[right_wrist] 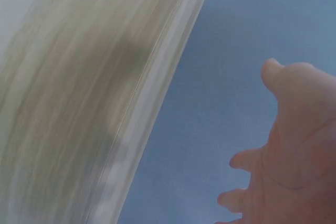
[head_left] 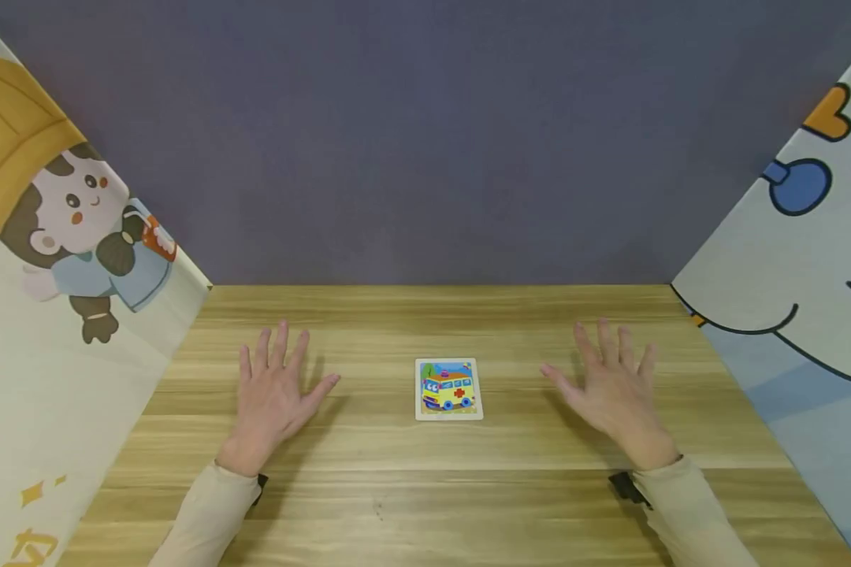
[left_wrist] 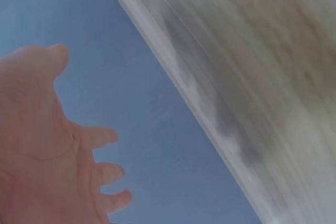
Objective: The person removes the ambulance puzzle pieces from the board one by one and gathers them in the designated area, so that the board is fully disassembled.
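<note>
A small square picture puzzle or card (head_left: 449,390) with a white border lies flat near the middle of the wooden table (head_left: 397,504). Its picture is a yellow ambulance with a red cross, a smiling front and blue wheels. To its left my left hand (head_left: 273,398) hovers over the table with fingers spread, palm down and holding nothing. My right hand (head_left: 613,394) mirrors it on the other side, fingers likewise spread and nothing in the grasp. Palm and fingers show in the left wrist view (left_wrist: 42,145) and the right wrist view (right_wrist: 299,145).
A dark blue-grey panel (head_left: 425,142) rises along the table's far edge. On the left stands a white wall (head_left: 35,378) with a cartoon child in an orange hat; a cartoon-printed wall (head_left: 766,260) closes the right side. Dark straps show at both wrists.
</note>
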Available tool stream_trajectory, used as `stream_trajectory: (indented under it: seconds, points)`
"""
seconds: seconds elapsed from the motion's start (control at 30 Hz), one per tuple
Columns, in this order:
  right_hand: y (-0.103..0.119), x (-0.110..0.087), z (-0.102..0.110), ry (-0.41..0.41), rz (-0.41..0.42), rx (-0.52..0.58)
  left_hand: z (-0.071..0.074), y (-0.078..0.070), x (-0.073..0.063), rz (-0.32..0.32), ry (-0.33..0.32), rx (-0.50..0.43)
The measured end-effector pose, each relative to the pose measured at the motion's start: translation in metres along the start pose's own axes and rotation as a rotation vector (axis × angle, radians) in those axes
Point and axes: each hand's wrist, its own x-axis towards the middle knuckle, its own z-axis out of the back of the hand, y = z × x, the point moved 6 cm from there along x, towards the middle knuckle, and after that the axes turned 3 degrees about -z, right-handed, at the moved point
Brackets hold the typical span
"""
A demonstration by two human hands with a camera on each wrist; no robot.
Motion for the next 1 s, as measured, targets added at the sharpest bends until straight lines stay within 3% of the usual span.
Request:
stream_trajectory:
  seconds: [0.27,0.53,0.67,1.0]
  points:
    - [0.023,0.003,-0.003,0.025,0.085,0.171,-0.010,-0.008,0.000,-0.029,0.146,-0.067]
    - [0.057,0.010,-0.012,0.017,0.166,0.478,-0.022,-0.044,0.000,-0.152,0.268,-0.157]
    - [0.073,0.014,-0.023,0.008,0.187,0.524,-0.029,-0.064,0.002,-0.187,0.285,-0.206]
    - [0.109,0.015,-0.042,0.090,0.246,0.560,-0.048,-0.103,0.011,-0.183,0.348,-0.345]
